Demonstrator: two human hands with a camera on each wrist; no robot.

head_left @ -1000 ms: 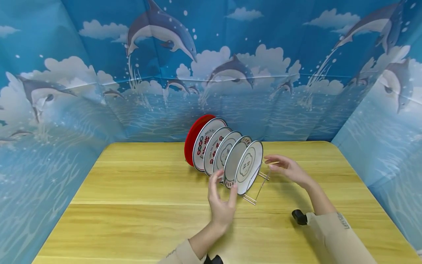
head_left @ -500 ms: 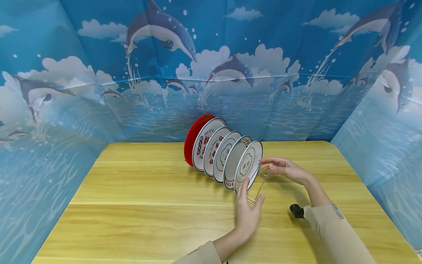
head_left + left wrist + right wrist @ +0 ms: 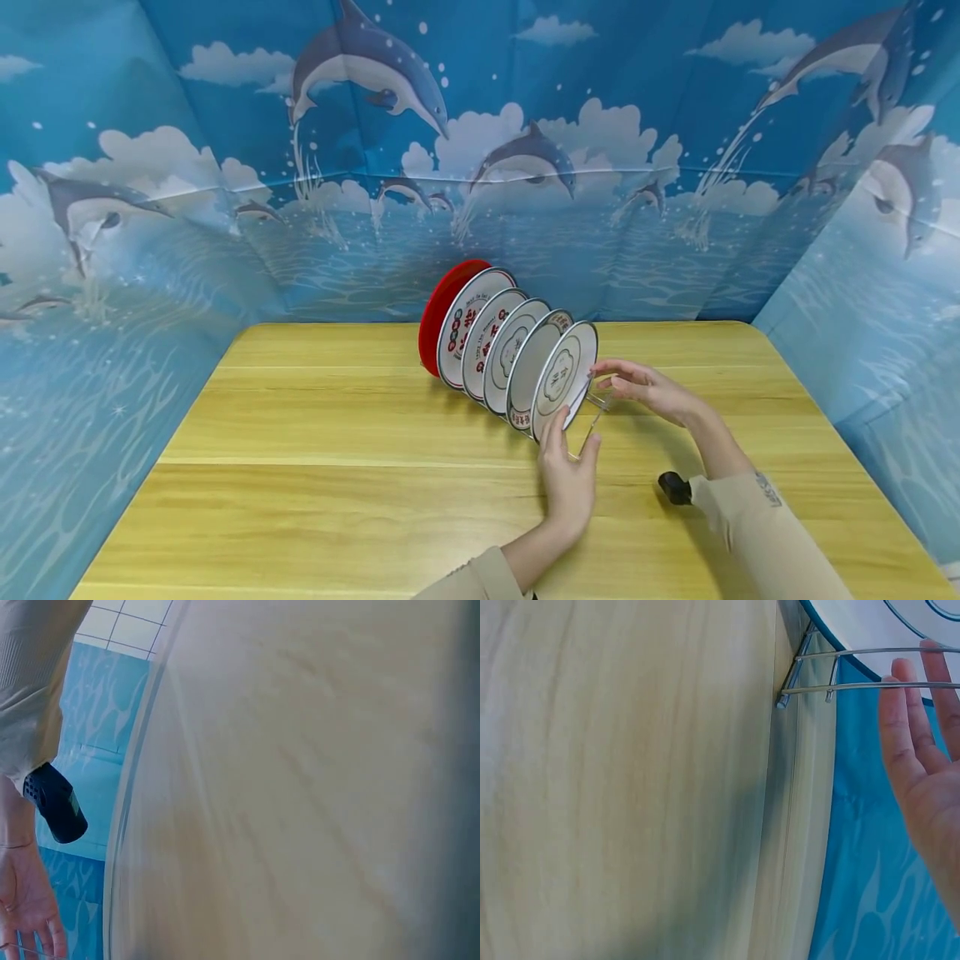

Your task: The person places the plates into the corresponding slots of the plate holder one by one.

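Observation:
Several round dishes stand upright in a row in a thin metal wire rack [image 3: 597,417]. The nearest is a white plate [image 3: 558,379] with a dark rim and printed characters. My left hand [image 3: 567,492] reaches to its lower left edge, fingertips at the rim and thumb apart by the rack's end. My right hand [image 3: 660,397] is at the plate's right edge, its fingers extended beside the wire. Seen across the rack in the right wrist view, the left hand [image 3: 937,784] has straight fingers. In the left wrist view, the right hand [image 3: 30,889] shows an open palm with a wire crossing the fingers.
A solid red round dish [image 3: 442,321] stands at the far end of the row. The wooden table [image 3: 315,467] runs back to a blue dolphin-print cloth [image 3: 360,250] that hangs behind and along both sides.
My left hand has moved right along the rack, from between the last plates to the end plate's lower edge. The right hand has moved slightly left, up to the plate and wire.

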